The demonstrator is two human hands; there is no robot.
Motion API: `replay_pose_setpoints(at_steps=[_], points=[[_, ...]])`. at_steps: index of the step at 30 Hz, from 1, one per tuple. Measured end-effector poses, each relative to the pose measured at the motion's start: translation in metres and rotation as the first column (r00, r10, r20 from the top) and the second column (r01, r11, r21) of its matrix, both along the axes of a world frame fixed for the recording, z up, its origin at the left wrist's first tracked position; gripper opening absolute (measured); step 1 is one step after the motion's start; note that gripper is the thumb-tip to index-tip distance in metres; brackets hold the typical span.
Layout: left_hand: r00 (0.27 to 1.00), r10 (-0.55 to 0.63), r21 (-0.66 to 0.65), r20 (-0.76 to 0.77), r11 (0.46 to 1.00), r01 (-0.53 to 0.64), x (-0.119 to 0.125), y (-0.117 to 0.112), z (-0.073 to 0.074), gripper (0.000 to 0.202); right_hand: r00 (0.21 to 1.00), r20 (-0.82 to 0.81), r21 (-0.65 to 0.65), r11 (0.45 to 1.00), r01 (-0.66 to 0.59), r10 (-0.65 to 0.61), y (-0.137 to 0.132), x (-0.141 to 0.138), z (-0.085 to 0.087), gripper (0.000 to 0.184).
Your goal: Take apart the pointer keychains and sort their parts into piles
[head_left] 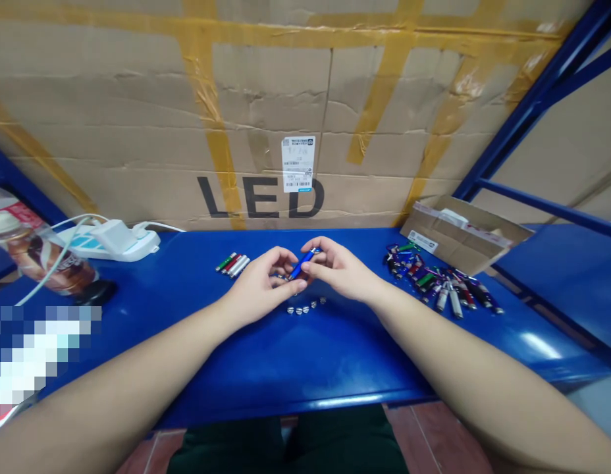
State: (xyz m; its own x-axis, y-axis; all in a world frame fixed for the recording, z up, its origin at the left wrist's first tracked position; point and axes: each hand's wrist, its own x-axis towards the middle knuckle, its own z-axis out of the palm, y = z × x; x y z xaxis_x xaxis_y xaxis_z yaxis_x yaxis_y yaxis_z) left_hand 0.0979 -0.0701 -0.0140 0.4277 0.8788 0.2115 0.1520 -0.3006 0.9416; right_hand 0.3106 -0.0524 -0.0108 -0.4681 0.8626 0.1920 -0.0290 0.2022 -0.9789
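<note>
Between my two hands, over the middle of the table, is a small blue metal tube that looks like a mini flashlight (302, 263), tilted with its silvery end up and to the right. My right hand (342, 268) pinches its upper part between thumb and fingers. My left hand (260, 284) curls round the lower end, which its fingers partly hide. Just below the hands, several small silver caps (299, 310) lie in a loose row. Left of my left hand, several green, red and silver tubes (232, 264) rest side by side.
A heap of colourful mini flashlights (434, 280) lies at right, before an open cardboard box (456, 234). On the left are a white power strip (112, 240) with cables and a brown drink bottle (49, 257). A large taped carton (256, 99) walls off the back.
</note>
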Motion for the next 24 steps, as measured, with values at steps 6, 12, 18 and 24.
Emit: replay_pose_setpoints(at_steps=[6,12,18,24], points=[[0.952,0.185,0.403,-0.244,0.912,-0.074,-0.007,0.003,0.0,0.021,0.992,0.118,0.029,0.999,-0.04,0.036,-0.013,-0.007,0.003,0.028],[0.924,0.175,0.513,-0.341,0.858,0.027,-0.021,0.009,0.004,0.023,0.978,0.193,0.119,0.991,0.062,-0.085,-0.006,0.0,0.004,0.024],[0.918,0.172,0.481,-0.358,0.877,0.023,-0.025,0.011,0.006,0.027,0.996,0.089,0.013,1.0,0.021,-0.022,0.0,0.007,0.004,0.033],[0.95,-0.019,0.326,-0.311,0.937,0.125,-0.017,-0.001,0.004,0.029,0.999,-0.019,-0.034,0.999,-0.038,0.037,-0.004,0.002,0.001,0.04]])
